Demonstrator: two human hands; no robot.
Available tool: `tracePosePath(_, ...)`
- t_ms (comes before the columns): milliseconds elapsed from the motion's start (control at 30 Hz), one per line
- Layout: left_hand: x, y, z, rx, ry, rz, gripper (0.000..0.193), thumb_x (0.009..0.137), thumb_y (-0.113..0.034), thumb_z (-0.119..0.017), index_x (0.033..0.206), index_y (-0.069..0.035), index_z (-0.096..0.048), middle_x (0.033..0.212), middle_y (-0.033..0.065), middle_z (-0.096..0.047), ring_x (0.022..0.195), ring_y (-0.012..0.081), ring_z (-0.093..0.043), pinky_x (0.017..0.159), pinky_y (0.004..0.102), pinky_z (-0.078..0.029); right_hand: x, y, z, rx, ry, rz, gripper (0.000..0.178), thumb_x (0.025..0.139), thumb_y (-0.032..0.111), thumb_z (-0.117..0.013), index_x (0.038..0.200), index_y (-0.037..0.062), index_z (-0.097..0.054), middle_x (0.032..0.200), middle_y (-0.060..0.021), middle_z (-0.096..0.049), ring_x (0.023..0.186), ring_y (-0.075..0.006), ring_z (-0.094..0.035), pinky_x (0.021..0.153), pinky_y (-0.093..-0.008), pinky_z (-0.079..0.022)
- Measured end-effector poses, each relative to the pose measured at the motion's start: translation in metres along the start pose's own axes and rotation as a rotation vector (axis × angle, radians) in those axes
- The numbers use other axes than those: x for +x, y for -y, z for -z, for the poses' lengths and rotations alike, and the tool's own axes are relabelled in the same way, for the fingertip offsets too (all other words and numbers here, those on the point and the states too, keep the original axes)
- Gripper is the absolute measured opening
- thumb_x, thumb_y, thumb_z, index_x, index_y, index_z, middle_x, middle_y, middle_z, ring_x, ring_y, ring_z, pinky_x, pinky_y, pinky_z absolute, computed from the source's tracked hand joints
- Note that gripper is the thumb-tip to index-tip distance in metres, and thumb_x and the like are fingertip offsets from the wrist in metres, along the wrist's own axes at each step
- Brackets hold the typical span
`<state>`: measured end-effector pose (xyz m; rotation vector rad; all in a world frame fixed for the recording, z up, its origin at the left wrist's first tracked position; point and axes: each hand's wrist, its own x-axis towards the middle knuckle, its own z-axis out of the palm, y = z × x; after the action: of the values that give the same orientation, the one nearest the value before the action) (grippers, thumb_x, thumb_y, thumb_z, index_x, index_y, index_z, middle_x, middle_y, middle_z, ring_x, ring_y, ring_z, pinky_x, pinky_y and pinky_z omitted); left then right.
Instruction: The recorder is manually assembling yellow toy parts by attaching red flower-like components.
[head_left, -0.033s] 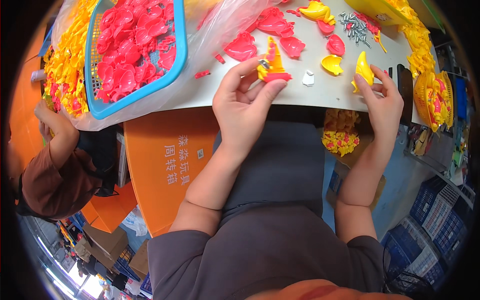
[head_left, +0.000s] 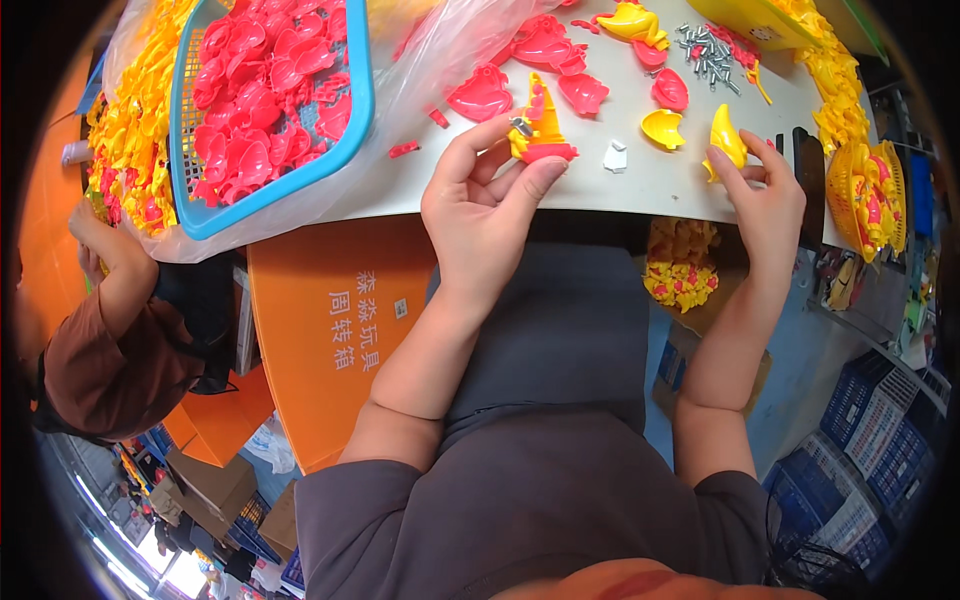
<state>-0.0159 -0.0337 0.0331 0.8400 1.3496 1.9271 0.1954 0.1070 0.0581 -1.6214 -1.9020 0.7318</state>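
Note:
Between the thumb and fingers of my left hand is a partly assembled yellow-and-pink plastic toy, its hollow inside showing. A small metal piece sits in that hollow. My right hand is closed on a curved yellow plastic shell, pinched at its lower end above the table's front edge. On the table between my hands lie a small white part, a yellow cup-shaped shell and a pink shell.
A blue basket of pink shells stands on the left over clear plastic sheeting. Loose screws are heaped at the back right. A yellow basket of toys sits at the right edge. Another person's arm is at the far left.
My left hand has shifted slightly left with the toy, which has turned a little so the metal piece shows more. My right hand has barely moved.

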Motion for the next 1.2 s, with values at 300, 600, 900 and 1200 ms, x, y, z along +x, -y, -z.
tracePosePath(300, -0.004, -0.005, -0.006, 0.001, 0.014, 0.033, 0.038, 0.083, 0.008, -0.068, 0.117, 0.008, -0.051, 0.11, 0.016, -0.061, 0.102, 0.0234, -0.065, 0.09, 0.0317, -0.056, 0.064, 0.027, -0.022, -0.43, -0.127, 0.526, 0.049, 0.077, 0.036, -0.077, 0.112, 0.0027, -0.067, 0.093, -0.0152, -0.067, 0.077, -0.0215, -0.065, 0.069, -0.0331, -0.051)
tracePosePath(600, -0.003, -0.002, -0.005, -0.021, 0.026, 0.029, 0.039, 0.082, 0.007, -0.069, 0.116, 0.008, -0.051, 0.109, 0.0146, -0.06, 0.102, 0.0227, -0.065, 0.09, 0.0317, -0.056, 0.111, 0.084, -0.051, -0.429, 0.366, 0.545, 0.045, 0.072, 0.017, -0.075, 0.113, 0.003, -0.066, 0.098, -0.0224, -0.066, 0.098, -0.0345, -0.063, 0.085, -0.0378, -0.05)
tracePosePath(900, 0.006, 0.005, -0.009, 0.131, -0.018, -0.115, 0.04, 0.077, 0.002, -0.076, 0.113, 0.005, -0.059, 0.111, 0.0118, -0.062, 0.103, 0.0196, -0.064, 0.089, 0.0311, -0.056, 0.036, 0.06, -0.038, 0.628, 0.59, 0.029, 0.041, 0.09, 0.035, -0.066, 0.109, -0.0013, -0.065, 0.087, -0.0083, -0.069, 0.08, -0.0097, -0.065, 0.068, -0.0237, -0.052)
tracePosePath(1200, 0.002, 0.004, -0.017, 0.564, 0.013, -0.442, 0.044, 0.07, -0.003, -0.082, 0.11, 0.001, -0.065, 0.109, 0.0128, -0.064, 0.096, 0.0195, -0.066, 0.08, 0.0287, -0.059, -0.017, 0.058, -0.057, 0.94, 0.547, -0.081, 0.043, 0.092, 0.028, -0.066, 0.119, -0.0042, -0.061, 0.1, -0.0066, -0.067, 0.09, -0.0093, -0.064, 0.075, -0.0212, -0.052)
